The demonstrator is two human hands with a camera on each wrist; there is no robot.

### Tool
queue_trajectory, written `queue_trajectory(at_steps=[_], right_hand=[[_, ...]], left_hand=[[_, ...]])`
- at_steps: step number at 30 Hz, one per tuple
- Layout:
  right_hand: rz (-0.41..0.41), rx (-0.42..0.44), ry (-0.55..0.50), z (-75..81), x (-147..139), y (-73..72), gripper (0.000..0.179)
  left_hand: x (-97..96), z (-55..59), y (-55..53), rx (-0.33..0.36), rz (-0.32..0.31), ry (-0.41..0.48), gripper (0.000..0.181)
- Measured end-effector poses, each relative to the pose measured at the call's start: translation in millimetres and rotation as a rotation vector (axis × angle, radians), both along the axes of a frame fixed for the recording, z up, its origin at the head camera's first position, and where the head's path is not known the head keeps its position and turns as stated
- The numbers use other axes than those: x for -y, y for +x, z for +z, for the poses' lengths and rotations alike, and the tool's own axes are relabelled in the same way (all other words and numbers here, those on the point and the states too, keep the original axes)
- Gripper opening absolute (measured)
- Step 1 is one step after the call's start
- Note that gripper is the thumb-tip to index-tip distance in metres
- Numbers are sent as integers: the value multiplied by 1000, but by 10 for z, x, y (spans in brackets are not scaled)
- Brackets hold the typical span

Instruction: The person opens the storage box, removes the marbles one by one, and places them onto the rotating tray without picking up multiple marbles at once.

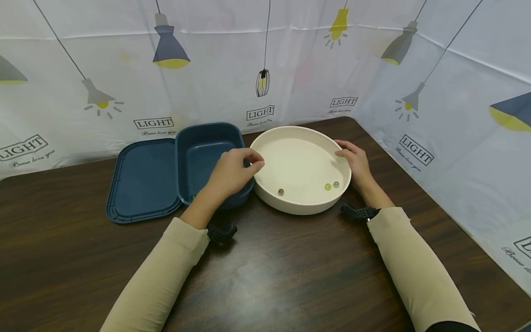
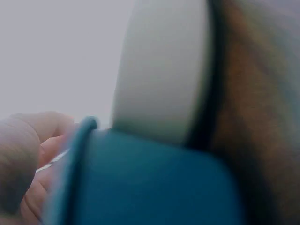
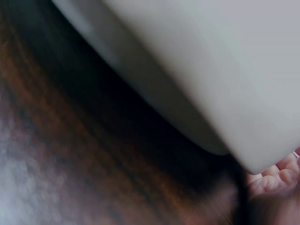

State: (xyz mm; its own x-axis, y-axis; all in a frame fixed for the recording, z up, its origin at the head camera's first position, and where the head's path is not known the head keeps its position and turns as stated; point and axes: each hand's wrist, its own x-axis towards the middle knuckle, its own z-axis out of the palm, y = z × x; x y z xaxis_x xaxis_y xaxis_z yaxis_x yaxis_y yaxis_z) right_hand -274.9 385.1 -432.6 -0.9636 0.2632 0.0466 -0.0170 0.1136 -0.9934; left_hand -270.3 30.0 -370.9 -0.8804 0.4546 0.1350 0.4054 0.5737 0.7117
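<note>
A round cream dish (image 1: pixel 298 161) with a raised rim holds a brownish marble (image 1: pixel 280 192), a yellow-green marble (image 1: pixel 328 186) and a pale green marble (image 1: pixel 336 184), all toward its near side. My right hand (image 1: pixel 356 162) grips the dish's right rim, thumb over the edge and fingers outside. Over the left rim, beside the blue box, hovers my left hand (image 1: pixel 235 173), its fingers bent toward the thumb; whether anything is between the fingertips is hidden. The deep blue box (image 1: pixel 207 133) stands against the dish's left side, with a small greenish thing (image 1: pixel 193 197) partly visible inside, behind my left wrist.
A flat blue lid (image 1: pixel 145 177) lies left of the box, touching it. Behind the dark wooden table (image 1: pixel 265 281) hangs a white cloth (image 1: pixel 224 83) printed with lamps, which also runs along the right side. Both wrists wear black straps.
</note>
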Motion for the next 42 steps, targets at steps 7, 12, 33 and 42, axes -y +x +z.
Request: queue_trajectory(at_steps=[7,12,33,42], right_hand=[[1,-8,-1,1,10,-5,45],[-4,2,-6,-6,5,-7,46],[2,3,-25,-14,18,-29,45],[0,-12,-3,-11,5,2,45]], left_hand=[[269,243,-47,121,10,-34,38],[434,294,-113,299,-49,-98,56],[462,104,-186,644,-331,-256,45],[425,6,-227,499,-425,-266,38]])
